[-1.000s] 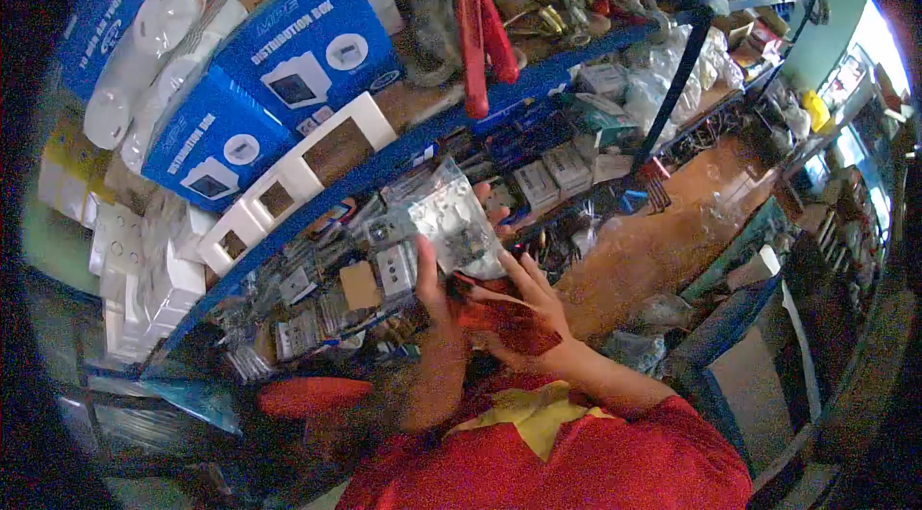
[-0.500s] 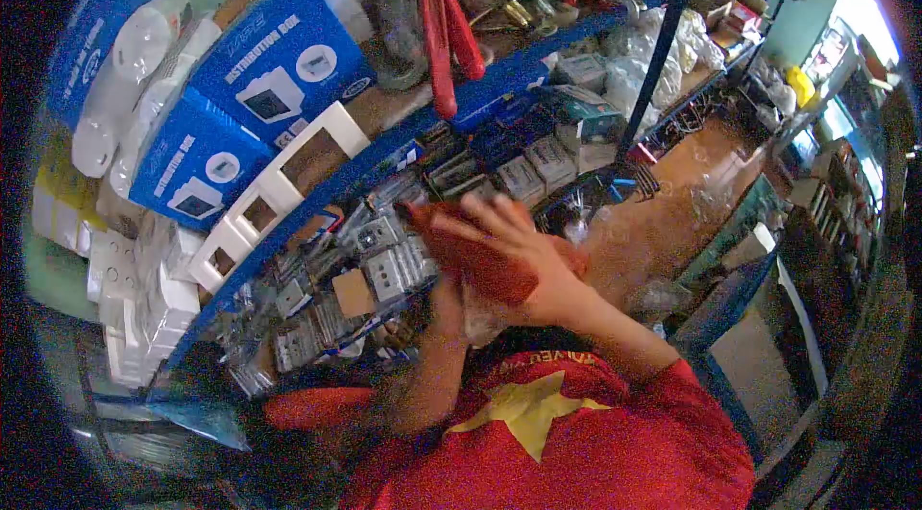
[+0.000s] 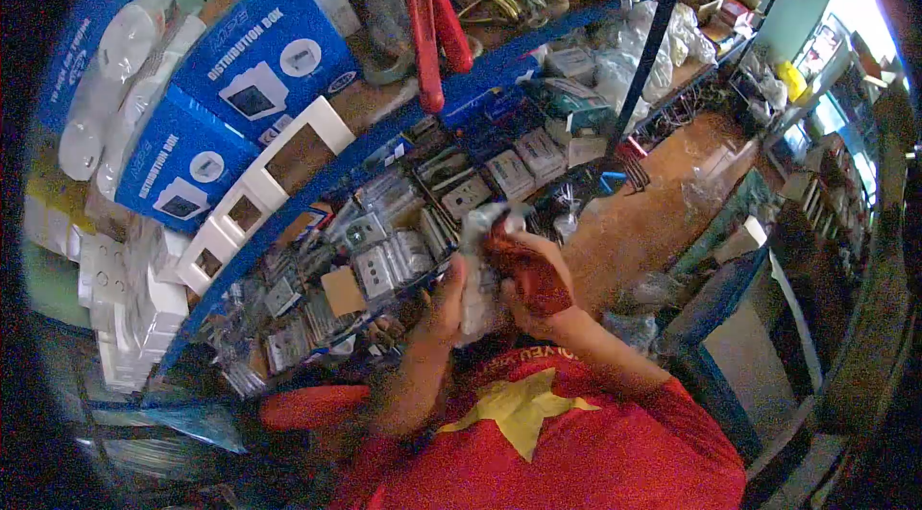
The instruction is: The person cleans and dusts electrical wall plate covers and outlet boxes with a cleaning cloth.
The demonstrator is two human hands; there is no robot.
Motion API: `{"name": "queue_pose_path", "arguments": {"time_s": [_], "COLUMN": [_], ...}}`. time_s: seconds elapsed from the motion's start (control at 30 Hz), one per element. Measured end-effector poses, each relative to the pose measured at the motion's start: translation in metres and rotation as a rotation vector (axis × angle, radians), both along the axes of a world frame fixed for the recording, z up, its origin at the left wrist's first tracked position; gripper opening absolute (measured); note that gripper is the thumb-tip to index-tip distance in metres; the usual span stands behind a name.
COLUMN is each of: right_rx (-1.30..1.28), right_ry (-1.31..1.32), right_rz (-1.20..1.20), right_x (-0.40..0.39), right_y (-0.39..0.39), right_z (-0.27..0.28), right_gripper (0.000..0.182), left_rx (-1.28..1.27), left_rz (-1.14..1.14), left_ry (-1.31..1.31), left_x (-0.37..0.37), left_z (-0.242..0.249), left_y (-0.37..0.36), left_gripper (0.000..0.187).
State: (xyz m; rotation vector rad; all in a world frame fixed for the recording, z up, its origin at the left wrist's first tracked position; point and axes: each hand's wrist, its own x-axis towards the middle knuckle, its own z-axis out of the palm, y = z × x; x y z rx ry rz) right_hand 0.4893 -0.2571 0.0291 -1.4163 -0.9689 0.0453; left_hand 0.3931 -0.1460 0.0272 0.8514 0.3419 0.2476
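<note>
In front of my chest, my left hand (image 3: 443,306) is closed around the side of a whitish item (image 3: 480,297) that looks wrapped in clear plastic; its exact kind is blurred. A dark red cloth (image 3: 534,272) is bunched in my right hand (image 3: 549,316), whose fingers curl around it. The cloth touches the upper right side of the whitish item. Just beyond both hands, a lower shelf bears packs of grey switch plates (image 3: 384,262) in clear wrapping and a tan square piece (image 3: 343,291).
White frames (image 3: 245,209) line the blue shelf edge beside blue distribution boxes (image 3: 254,54). A red-handled tool (image 3: 423,30) juts over that edge. A dark upright post (image 3: 645,68) stands to the right. Plastic bags lie on the brown floor (image 3: 629,231).
The red cloth has slid off the top of the whitish item to its right side, bunched in my right hand, which has turned. The whitish item now shows. The view has shifted slightly.
</note>
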Motion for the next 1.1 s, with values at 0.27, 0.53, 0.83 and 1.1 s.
{"name": "queue_pose_path", "arguments": {"time_s": [0.27, 0.53, 0.83, 1.1], "right_rx": [-0.306, -0.32, -0.285, -0.229], "right_ry": [-0.384, 0.078, 0.018, -0.311], "right_rz": [0.082, 0.043, 0.152, 0.32], "right_x": [0.002, -0.002, 0.003, -0.029], "right_y": [0.008, -0.017, -0.008, 0.016], "right_z": [0.02, -0.013, 0.007, -0.028], "right_gripper": [0.053, 0.031, 0.049, 0.068], "left_rx": [-0.22, -0.162, -0.134, -0.147], "left_rz": [0.251, 0.247, 0.358, 0.57], "left_ry": [-0.057, 0.159, -0.158, -0.223], "left_x": [0.002, 0.001, 0.004, 0.001], "left_z": [0.015, -0.001, 0.015, -0.015], "left_y": [-0.013, -0.005, 0.024, 0.029], "left_gripper": [0.045, 0.045, 0.05, 0.041]}}
